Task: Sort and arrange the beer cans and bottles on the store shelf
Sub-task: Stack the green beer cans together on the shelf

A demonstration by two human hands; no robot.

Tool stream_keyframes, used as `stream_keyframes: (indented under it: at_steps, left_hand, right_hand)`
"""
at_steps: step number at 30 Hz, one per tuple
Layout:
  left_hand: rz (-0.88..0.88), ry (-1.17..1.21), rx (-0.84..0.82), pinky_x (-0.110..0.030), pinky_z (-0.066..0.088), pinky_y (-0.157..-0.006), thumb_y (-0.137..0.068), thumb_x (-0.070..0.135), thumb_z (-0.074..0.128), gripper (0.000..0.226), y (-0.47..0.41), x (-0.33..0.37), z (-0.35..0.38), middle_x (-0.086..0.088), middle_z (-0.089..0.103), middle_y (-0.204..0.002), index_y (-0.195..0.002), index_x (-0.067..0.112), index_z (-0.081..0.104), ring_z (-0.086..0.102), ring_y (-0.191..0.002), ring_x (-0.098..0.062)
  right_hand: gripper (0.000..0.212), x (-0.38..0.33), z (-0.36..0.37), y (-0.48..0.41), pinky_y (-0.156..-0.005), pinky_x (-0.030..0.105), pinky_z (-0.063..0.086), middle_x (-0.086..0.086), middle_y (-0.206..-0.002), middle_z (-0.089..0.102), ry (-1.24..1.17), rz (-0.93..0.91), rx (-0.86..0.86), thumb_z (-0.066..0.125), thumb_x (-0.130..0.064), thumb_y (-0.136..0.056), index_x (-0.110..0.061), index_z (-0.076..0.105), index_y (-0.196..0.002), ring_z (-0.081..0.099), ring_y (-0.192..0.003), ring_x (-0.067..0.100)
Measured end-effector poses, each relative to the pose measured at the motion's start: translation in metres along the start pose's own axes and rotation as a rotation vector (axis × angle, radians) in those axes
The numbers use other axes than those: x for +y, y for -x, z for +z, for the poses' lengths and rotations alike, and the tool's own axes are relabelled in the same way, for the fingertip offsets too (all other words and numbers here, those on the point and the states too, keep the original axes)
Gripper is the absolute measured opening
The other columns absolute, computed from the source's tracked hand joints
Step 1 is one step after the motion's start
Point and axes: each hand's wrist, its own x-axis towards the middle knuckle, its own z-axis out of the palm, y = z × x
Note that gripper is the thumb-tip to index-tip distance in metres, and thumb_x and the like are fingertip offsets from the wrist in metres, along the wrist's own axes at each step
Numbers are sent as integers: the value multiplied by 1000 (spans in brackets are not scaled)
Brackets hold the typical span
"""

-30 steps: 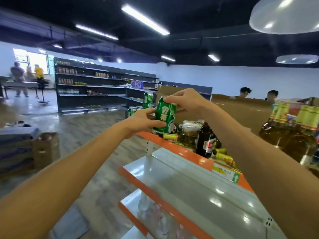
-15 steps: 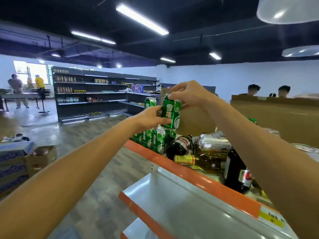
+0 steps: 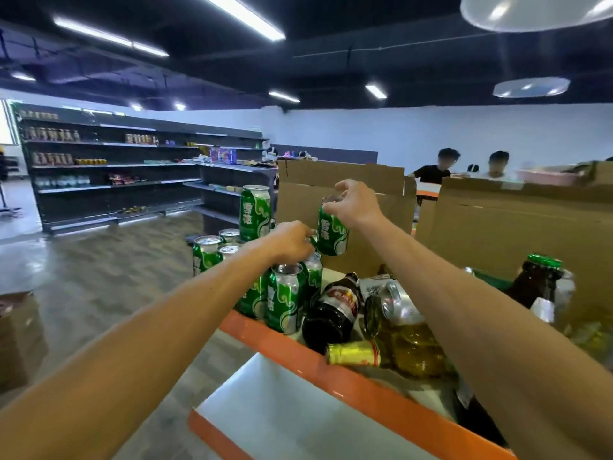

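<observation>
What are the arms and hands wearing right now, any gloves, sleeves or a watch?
Nothing shows. The left hand and right hand are gloveless; the left forearm and right forearm are bare to the frame edge, with no sleeve, watch, bracelet or ring visible.

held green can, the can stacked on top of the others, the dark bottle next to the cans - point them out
held green can (image 3: 332, 234), head view, middle of its green side
stacked can (image 3: 254, 214), head view, middle of its printed side
dark bottle (image 3: 326, 322), head view, dark glass below its red label
</observation>
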Motion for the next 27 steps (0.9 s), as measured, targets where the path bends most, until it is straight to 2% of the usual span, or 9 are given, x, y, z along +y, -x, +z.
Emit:
stream_keyframes:
  at_steps: [4,6,8,11,14,17,22,24,27]
  left_hand:
    - [57,-98,-108,-34,45,-95,-102,36,55,47,-14,-12,6,-16,59,-135,-140,7,53,59,-116,-30]
    - [67,-110,-147,-35,46,-93,-102,40,52,46,-20,-18,9,-15,63,-128,-134,7,57,60,-112,-30]
    - [68,-119,-173,-33,44,-84,-102,44,49,48,-24,-23,10,-15,65,-121,-128,5,60,59,-102,-28]
    - [82,-145,-198,-31,39,-80,-103,46,46,50,-26,-25,9,-16,63,-122,-126,4,60,58,-104,-30]
    - [93,-164,-212,-32,39,-80,-104,47,43,52,-26,-26,10,-18,63,-122,-123,1,61,58,-107,-32]
    - [98,-164,-229,-34,39,-81,-104,49,40,54,-28,-28,12,-17,64,-115,-114,1,63,53,-95,-28]
    - [122,-144,-217,-34,39,-78,-104,45,42,51,-26,-28,11,-16,66,-110,-112,0,65,59,-102,-32]
    - [152,-122,-190,-31,39,-76,-104,40,46,46,-21,-26,7,-16,67,-115,-115,0,64,60,-100,-31]
    - [211,-89,-110,-33,45,-78,-102,36,49,41,-17,-22,1,-19,66,-119,-118,1,63,60,-99,-31]
  right_hand:
    - [68,18,27,-7,-100,42,52,10,-138,57,19,105,-104,77,-29,-86,-12,47,-144,60,-118,24]
    - [72,23,37,-8,-102,39,49,11,-142,54,33,144,-169,78,-29,-85,-12,44,-147,56,-123,26]
    - [77,25,42,-8,-97,33,48,12,-144,51,54,182,-234,79,-29,-85,-10,41,-149,54,-126,27]
    - [80,30,47,-3,-82,33,54,13,-138,54,71,247,-322,80,-29,-85,-8,37,-150,61,-114,26]
    - [80,34,46,4,-81,43,61,11,-121,58,34,305,-373,77,-26,-87,-7,32,-151,65,-101,25]
    - [81,36,44,8,-85,45,61,12,-130,55,32,303,-404,75,-28,-89,-8,31,-153,65,-103,26]
    - [69,32,39,17,-84,36,58,11,-134,57,-5,306,-433,66,-33,-95,-14,35,-154,61,-103,19]
    - [62,28,37,22,-87,28,51,12,-146,51,11,292,-414,60,-30,-100,-12,36,-154,56,-111,18]
    - [58,20,32,28,-107,33,38,12,-155,42,121,261,-317,55,-27,-102,-6,36,-153,46,-135,24]
